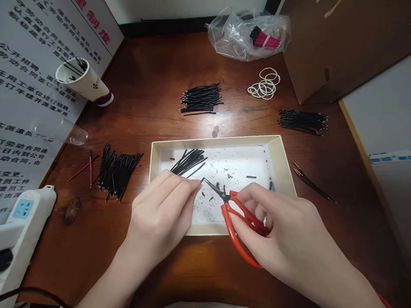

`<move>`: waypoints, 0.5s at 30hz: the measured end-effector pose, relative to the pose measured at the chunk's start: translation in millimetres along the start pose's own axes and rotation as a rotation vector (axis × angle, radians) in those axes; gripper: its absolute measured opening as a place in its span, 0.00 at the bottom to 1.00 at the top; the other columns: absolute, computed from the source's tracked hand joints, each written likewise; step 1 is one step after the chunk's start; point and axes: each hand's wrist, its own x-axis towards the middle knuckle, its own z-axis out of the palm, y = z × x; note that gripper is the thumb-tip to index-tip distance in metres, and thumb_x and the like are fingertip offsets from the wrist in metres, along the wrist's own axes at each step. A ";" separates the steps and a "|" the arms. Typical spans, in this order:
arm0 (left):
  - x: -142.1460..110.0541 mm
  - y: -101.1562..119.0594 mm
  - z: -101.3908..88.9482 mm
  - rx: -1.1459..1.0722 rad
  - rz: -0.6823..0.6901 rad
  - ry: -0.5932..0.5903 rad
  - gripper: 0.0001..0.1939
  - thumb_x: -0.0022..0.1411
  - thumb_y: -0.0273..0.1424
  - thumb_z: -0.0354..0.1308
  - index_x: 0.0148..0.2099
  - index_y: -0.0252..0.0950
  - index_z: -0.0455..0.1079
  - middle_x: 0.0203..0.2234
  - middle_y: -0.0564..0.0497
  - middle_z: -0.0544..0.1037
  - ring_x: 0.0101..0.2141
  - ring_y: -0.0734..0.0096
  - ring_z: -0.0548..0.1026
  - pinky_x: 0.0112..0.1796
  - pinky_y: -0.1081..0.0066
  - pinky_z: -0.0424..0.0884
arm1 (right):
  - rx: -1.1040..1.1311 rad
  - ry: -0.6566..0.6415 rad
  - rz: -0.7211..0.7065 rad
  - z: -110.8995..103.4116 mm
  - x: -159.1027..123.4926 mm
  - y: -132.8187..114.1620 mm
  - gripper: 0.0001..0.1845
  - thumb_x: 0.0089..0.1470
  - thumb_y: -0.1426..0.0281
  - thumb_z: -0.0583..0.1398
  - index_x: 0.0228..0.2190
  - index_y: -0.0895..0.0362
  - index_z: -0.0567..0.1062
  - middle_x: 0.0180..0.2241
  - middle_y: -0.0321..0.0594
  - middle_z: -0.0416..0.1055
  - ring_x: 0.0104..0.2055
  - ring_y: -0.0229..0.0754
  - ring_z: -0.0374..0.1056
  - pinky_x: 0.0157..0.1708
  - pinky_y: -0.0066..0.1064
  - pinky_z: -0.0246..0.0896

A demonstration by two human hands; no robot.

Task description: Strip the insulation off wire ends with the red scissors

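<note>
While the fingers of the left hand [164,202] are pinching a black wire [202,179] over the box [226,142], those of the right hand [284,221] are gripping red-handled scissors [231,232] with tips at the wire's end.

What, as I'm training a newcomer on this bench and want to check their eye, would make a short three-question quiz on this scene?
1. Which tool does the right hand hold?

2. True or false: the white bands lie outside the shallow box.

3. Fill in: the thin strands in the paper cup look ____ in colour.

Key:
1. Red-handled pliers.
2. True.
3. Black.
</note>
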 end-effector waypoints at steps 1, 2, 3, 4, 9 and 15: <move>0.0 0.1 0.0 -0.003 0.004 0.006 0.08 0.61 0.15 0.58 0.35 0.32 0.72 0.23 0.51 0.77 0.25 0.73 0.71 0.29 0.72 0.70 | -0.007 0.005 -0.002 0.5 0.0 0.2 0.09 0.52 0.74 0.61 0.24 0.56 0.66 0.18 0.26 0.58 0.18 0.31 0.50 0.18 0.25 0.48; -0.1 0.2 0.1 -0.007 0.007 0.013 0.08 0.60 0.14 0.59 0.35 0.31 0.72 0.23 0.51 0.77 0.25 0.73 0.70 0.29 0.72 0.70 | -0.013 0.011 -0.006 0.9 -0.1 0.4 0.09 0.52 0.74 0.62 0.24 0.56 0.67 0.18 0.26 0.57 0.18 0.31 0.50 0.18 0.26 0.48; -0.2 0.5 0.2 -0.013 0.008 0.019 0.08 0.60 0.14 0.59 0.35 0.31 0.72 0.23 0.51 0.77 0.25 0.73 0.70 0.29 0.72 0.70 | -0.018 0.014 -0.009 1.3 -0.3 0.4 0.08 0.52 0.74 0.62 0.24 0.56 0.67 0.18 0.26 0.57 0.18 0.31 0.50 0.18 0.26 0.48; -0.4 0.9 0.5 -0.019 0.008 0.024 0.08 0.59 0.13 0.59 0.36 0.30 0.72 0.23 0.51 0.77 0.25 0.73 0.70 0.29 0.72 0.70 | -0.024 0.017 -0.011 1.7 -0.7 0.2 0.08 0.52 0.74 0.62 0.24 0.56 0.67 0.17 0.26 0.57 0.18 0.31 0.50 0.18 0.26 0.48; -1.2 6.7 3.2 -0.103 0.001 0.012 0.09 0.59 0.13 0.59 0.37 0.30 0.72 0.24 0.50 0.77 0.26 0.73 0.71 0.29 0.71 0.71 | -0.036 0.038 -0.040 1.4 -3.1 -1.6 0.08 0.53 0.74 0.61 0.24 0.56 0.67 0.17 0.27 0.57 0.18 0.31 0.50 0.18 0.26 0.48; 0.8 1.2 -2.2 -0.122 -0.101 -0.019 0.08 0.61 0.17 0.61 0.37 0.35 0.74 0.25 0.53 0.78 0.27 0.74 0.72 0.30 0.72 0.71 | -0.011 0.096 0.003 -6.2 -0.2 3.8 0.08 0.54 0.74 0.61 0.26 0.54 0.67 0.17 0.26 0.58 0.17 0.32 0.51 0.18 0.27 0.49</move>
